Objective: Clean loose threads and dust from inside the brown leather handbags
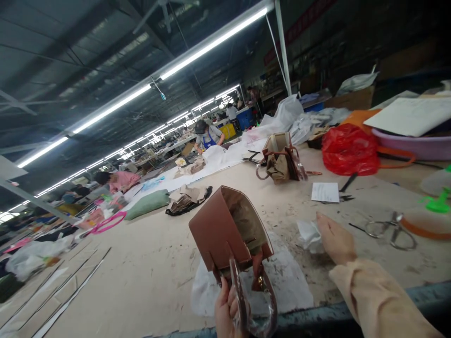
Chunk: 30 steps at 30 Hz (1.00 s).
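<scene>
Handbag in left hand.

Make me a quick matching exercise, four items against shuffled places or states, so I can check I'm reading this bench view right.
1. Nearer handbag
2. Right hand
3. Shiny plastic bag
4. Small card

A. Red, beside the lilac basin
B. At some crumpled white wrapping
C. White, lying flat on the table
D. Brown, gripped by the left hand

Right pairs: 1-D, 2-B, 3-A, 4-C.
</scene>
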{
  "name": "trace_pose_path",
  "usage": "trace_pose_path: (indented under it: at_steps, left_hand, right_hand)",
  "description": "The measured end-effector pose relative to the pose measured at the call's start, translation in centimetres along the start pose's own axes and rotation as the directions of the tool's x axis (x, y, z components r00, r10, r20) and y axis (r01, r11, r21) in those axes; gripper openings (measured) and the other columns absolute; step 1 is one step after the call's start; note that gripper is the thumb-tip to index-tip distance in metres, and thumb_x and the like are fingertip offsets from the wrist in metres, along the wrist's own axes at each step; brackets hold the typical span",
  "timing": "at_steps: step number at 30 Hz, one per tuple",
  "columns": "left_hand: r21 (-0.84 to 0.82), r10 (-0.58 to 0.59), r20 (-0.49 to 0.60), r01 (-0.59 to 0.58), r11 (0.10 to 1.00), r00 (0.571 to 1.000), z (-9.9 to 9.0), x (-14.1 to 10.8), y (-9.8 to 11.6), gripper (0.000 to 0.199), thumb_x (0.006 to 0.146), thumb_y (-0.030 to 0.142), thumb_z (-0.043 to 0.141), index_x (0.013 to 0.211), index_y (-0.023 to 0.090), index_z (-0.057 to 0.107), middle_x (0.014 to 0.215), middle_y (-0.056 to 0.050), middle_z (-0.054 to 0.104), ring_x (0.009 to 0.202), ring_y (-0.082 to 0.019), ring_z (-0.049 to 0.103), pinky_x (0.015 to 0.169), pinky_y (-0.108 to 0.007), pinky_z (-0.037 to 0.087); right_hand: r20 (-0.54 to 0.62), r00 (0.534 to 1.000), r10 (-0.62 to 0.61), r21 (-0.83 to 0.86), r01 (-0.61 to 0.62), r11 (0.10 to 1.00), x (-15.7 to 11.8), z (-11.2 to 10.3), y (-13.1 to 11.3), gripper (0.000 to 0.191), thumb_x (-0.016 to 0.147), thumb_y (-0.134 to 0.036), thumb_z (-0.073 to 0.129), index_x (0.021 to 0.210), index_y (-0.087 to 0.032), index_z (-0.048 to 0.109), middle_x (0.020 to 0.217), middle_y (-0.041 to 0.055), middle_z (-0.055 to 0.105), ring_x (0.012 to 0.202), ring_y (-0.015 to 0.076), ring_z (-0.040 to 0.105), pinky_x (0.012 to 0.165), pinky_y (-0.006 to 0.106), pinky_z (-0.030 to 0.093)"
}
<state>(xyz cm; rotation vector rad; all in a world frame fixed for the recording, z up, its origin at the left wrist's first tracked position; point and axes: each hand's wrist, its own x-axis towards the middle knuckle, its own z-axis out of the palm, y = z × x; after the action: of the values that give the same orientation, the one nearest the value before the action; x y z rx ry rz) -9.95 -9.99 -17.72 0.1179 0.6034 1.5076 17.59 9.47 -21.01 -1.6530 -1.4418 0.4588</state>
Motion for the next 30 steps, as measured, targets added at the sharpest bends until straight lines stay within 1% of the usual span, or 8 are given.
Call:
trace_pose_path:
  at_steps: [3, 5, 9, 15, 20, 23, 27, 30]
  left_hand:
    - [0.030, -0.059, 0.071, 0.057, 0.998, 0.996, -0.3, 0.1, 0.1, 0.030, 0.070, 0.040, 0.075, 0.063, 0.016, 0.059, 0.041, 0.013, 0.007, 0.035, 0.001, -0.005, 0.030, -0.011, 0.007]
    - [0.025, -0.045, 0.079, 0.043, 0.999, 0.996, -0.4, 0.1, 0.1, 0.032, 0.072, 0.040, 0.073, 0.060, 0.015, 0.056, 0.042, 0.013, 0.005, 0.036, 0.000, -0.006, 0.030, -0.011, 0.005]
    - [-0.009, 0.038, -0.029, -0.039, 0.999, 0.999, -0.1, -0.3, -0.1, 0.029, 0.084, 0.034, 0.061, 0.063, 0.015, 0.054, 0.047, 0.012, 0.009, 0.039, -0.001, -0.005, 0.031, -0.011, 0.008]
    - [-0.002, 0.081, -0.146, -0.082, 0.997, 0.986, 1.3, -0.9, -0.4, 0.034, 0.092, 0.025, 0.045, 0.060, 0.015, 0.046, 0.051, 0.011, 0.009, 0.042, -0.003, -0.002, 0.034, -0.011, 0.013]
    - [0.096, 0.109, -0.150, -0.095, 0.991, 0.983, 1.0, -0.9, -0.5, 0.027, 0.089, 0.039, 0.052, 0.072, 0.017, 0.054, 0.048, 0.010, 0.014, 0.037, -0.003, 0.004, 0.033, -0.012, 0.013]
    - [0.119, 0.061, -0.077, -0.051, 0.992, 0.995, 0.0, -0.4, -0.5, 0.031, 0.083, 0.046, 0.058, 0.072, 0.018, 0.056, 0.044, 0.011, 0.016, 0.034, -0.003, 0.008, 0.032, -0.013, 0.015]
    - [0.126, -0.021, 0.050, 0.015, 0.992, 0.999, -1.2, 0.4, -0.5, 0.045, 0.072, 0.050, 0.070, 0.052, 0.017, 0.047, 0.037, 0.012, 0.007, 0.031, -0.002, 0.003, 0.030, -0.014, 0.013]
    - [0.136, -0.115, 0.075, 0.104, 0.985, 0.991, -1.2, 0.7, -0.4, 0.047, 0.067, 0.048, 0.075, 0.048, 0.016, 0.046, 0.034, 0.012, 0.004, 0.031, -0.001, 0.000, 0.030, -0.014, 0.013]
  right_hand:
    - [-0.015, 0.998, -0.061, -0.031, 0.061, 0.998, 0.1, -0.2, 0.0, 0.054, 0.080, -0.053, 0.040, 0.104, -0.016, 0.071, 0.103, 0.0130, 0.069, 0.103, 0.0315, 0.059, 0.095, 0.047, 0.043]
    - [-0.106, 0.986, -0.125, -0.058, 0.119, 0.991, 0.0, -0.4, -0.5, 0.050, 0.078, -0.052, 0.042, 0.098, -0.018, 0.072, 0.092, 0.0101, 0.071, 0.100, 0.0301, 0.058, 0.094, 0.047, 0.044]
    - [-0.268, 0.933, -0.241, -0.084, 0.226, 0.970, -0.4, -1.2, -1.9, 0.040, 0.081, -0.038, 0.044, 0.105, -0.019, 0.070, 0.094, 0.0070, 0.071, 0.097, 0.0244, 0.060, 0.093, 0.039, 0.046]
    - [-0.253, 0.932, -0.258, 0.034, 0.275, 0.961, -1.2, -1.9, -3.5, 0.033, 0.088, -0.039, 0.049, 0.102, -0.018, 0.071, 0.101, 0.0089, 0.070, 0.098, 0.0216, 0.063, 0.093, 0.031, 0.046]
    - [-0.312, 0.904, -0.291, 0.129, 0.344, 0.930, -2.7, -3.6, -6.3, 0.029, 0.088, -0.040, 0.053, 0.091, -0.018, 0.072, 0.088, 0.0062, 0.070, 0.086, 0.0196, 0.064, 0.082, 0.029, 0.049]
    - [-0.240, 0.914, -0.327, 0.217, 0.378, 0.900, -3.6, -4.4, -8.2, 0.027, 0.088, -0.041, 0.052, 0.089, -0.021, 0.070, 0.089, 0.0047, 0.069, 0.086, 0.0199, 0.063, 0.083, 0.031, 0.049]
    - [-0.072, 0.929, -0.363, 0.389, 0.361, 0.847, -4.9, -5.2, -10.3, 0.025, 0.088, -0.043, 0.050, 0.095, -0.029, 0.070, 0.100, 0.0032, 0.068, 0.093, 0.0220, 0.063, 0.086, 0.036, 0.051]
    - [0.071, 0.884, -0.462, 0.466, 0.380, 0.799, -6.5, -5.8, -12.3, 0.028, 0.089, -0.042, 0.048, 0.104, -0.032, 0.068, 0.106, 0.0039, 0.067, 0.098, 0.0228, 0.063, 0.083, 0.037, 0.053]
